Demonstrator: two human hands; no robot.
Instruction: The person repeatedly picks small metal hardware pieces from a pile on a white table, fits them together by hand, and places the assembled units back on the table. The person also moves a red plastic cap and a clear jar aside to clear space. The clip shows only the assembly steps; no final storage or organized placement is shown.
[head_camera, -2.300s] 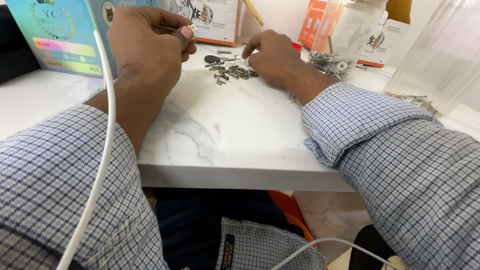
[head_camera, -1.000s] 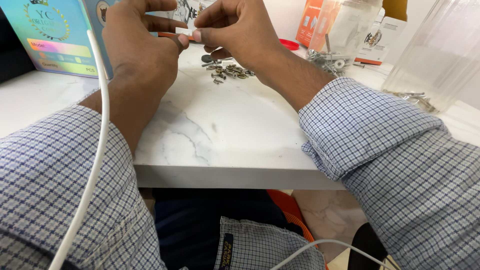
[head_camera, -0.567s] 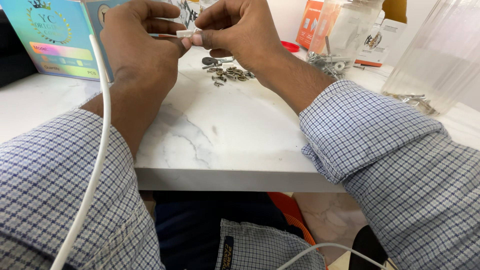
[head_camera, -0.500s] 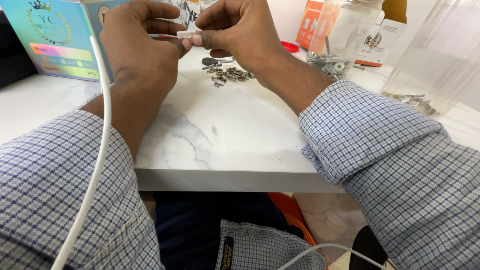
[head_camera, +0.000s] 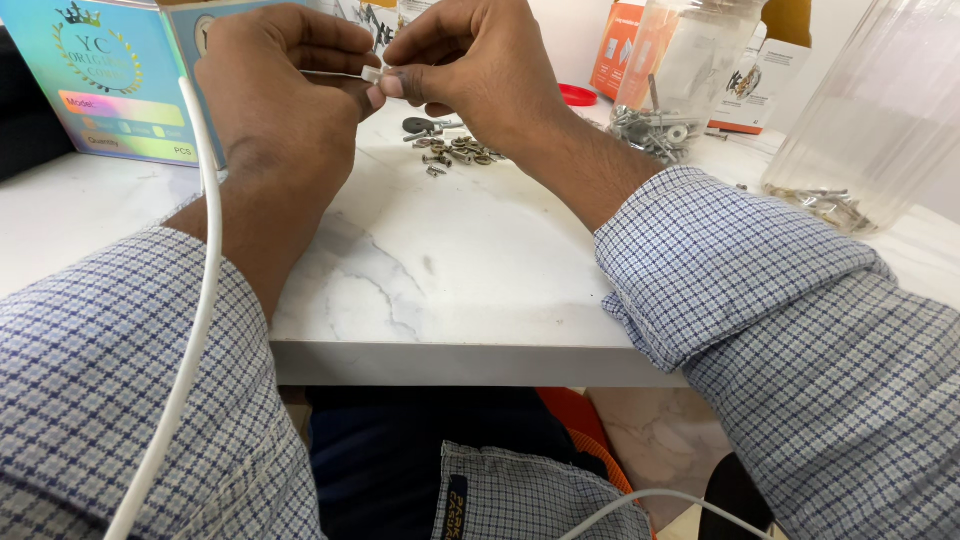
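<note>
Your left hand (head_camera: 285, 95) and right hand (head_camera: 480, 70) are meeting up above the table (head_camera: 450, 270), fingertips nearly touching. Both are pinching a small white piece (head_camera: 372, 74) between them: your left thumb and forefinger are closing on it from one side, your right thumb and forefinger from the other. A thin pale stem seems to be running back from it into your left fingers, though the view is too small to be sure what it is.

Just beneath your right hand, a little pile of screws (head_camera: 455, 152) is lying on the white marble top, with a dark round part (head_camera: 415, 125) at its near edge. Out to your right, a clear plastic jar (head_camera: 690, 60) is standing with more metal fasteners in its base, and a red lid (head_camera: 578, 95) is resting beside it. Further right, a larger clear container (head_camera: 880, 110) is holding a few screws at the bottom. Behind your left hand a colourful printed box (head_camera: 110, 80) is standing upright, and an orange carton (head_camera: 615, 45) is sitting at the back. A white cable (head_camera: 195, 300) is trailing over your left checked sleeve.
</note>
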